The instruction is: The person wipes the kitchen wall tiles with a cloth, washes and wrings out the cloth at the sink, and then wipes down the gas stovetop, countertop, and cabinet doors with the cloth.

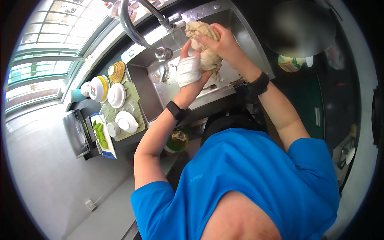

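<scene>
Both my hands hold a beige crumpled cloth-like bundle point(206, 42) over a steel sink point(236, 24). My left hand point(189, 68), wrapped in a white bandage and with a black watch on its wrist, presses against the bundle's left and underside. My right hand point(225, 43), with a black band on its wrist, grips the bundle from the top and right. Just left of my hands, a curved chrome faucet point(134, 32) arches over the basin.
White bowls and lids point(117, 96) sit on a green mat left of the sink, beside a tray of green vegetable pieces point(101, 136). A green-filled cup point(176, 143) stands on the counter near my body. A dark round object point(300, 26) and a jar point(290, 63) lie to the right.
</scene>
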### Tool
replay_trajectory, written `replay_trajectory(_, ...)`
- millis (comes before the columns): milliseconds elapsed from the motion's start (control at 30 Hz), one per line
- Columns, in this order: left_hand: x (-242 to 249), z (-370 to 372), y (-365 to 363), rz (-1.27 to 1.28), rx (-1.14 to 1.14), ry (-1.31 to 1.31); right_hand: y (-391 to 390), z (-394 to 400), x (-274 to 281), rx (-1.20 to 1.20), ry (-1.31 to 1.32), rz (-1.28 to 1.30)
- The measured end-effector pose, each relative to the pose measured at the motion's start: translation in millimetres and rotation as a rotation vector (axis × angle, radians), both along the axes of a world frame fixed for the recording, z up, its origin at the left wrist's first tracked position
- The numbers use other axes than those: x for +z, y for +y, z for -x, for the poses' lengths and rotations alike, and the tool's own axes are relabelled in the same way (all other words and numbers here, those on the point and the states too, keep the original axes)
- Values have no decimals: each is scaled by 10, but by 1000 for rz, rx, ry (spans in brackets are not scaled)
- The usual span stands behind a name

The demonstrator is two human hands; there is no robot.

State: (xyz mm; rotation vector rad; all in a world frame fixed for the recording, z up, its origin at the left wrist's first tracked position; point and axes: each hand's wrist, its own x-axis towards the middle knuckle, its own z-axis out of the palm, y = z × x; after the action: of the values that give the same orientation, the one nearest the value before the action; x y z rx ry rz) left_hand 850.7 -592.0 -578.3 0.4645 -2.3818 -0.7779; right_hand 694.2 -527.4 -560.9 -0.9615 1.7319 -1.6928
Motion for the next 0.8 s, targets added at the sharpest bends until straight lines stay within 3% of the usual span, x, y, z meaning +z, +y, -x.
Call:
replay_trajectory(33,38,33,-30,252,22,-59,18,10,78,38,-105,75)
replay_trajectory(67,5,41,-70,253,24,-53,29,35,157,77,-209,151)
replay_trajectory(133,-25,69,-139,-6,-56,-2,54,169,174,111,-259,184)
replay_trajectory(167,-49,102,-171,-317,-130,74,63,225,125,80,-462,328)
replay_trajectory(200,77,106,-152,-321,-133,67,109,229,48,45,-672,471)
replay_trajectory(267,373,164,-157,-313,-13,-133,287,91,-439,-36,-890,245)
replay_trajectory(333,273,194,-244,182,-138,-128,422,-134,-488,-123,-1033,107)
replay_trajectory(400,110,107,-244,313,-288,-411,415,-69,-579,86,-1216,169)
replay_trajectory(467,191,166,-60,459,-324,-632,253,-141,-674,227,-1484,18)
replay_trajectory(533,67,55,-89,496,-376,-484,294,-305,-475,348,-1449,42)
replay_trajectory(600,110,-21,-91,191,-316,-506,256,-439,-617,80,-1600,-167)
replay_trajectory(633,138,-18,-81,152,-280,-541,235,-445,-672,221,-1565,75)
replay_trajectory(667,157,-21,-47,151,-272,-546,207,-419,-727,229,-1570,71)
replay_trajectory(733,245,-28,39,27,-78,-354,150,-358,-600,120,-1372,311)
replay_trajectory(800,393,-18,32,-118,4,-441,73,-307,-449,40,-1285,319)
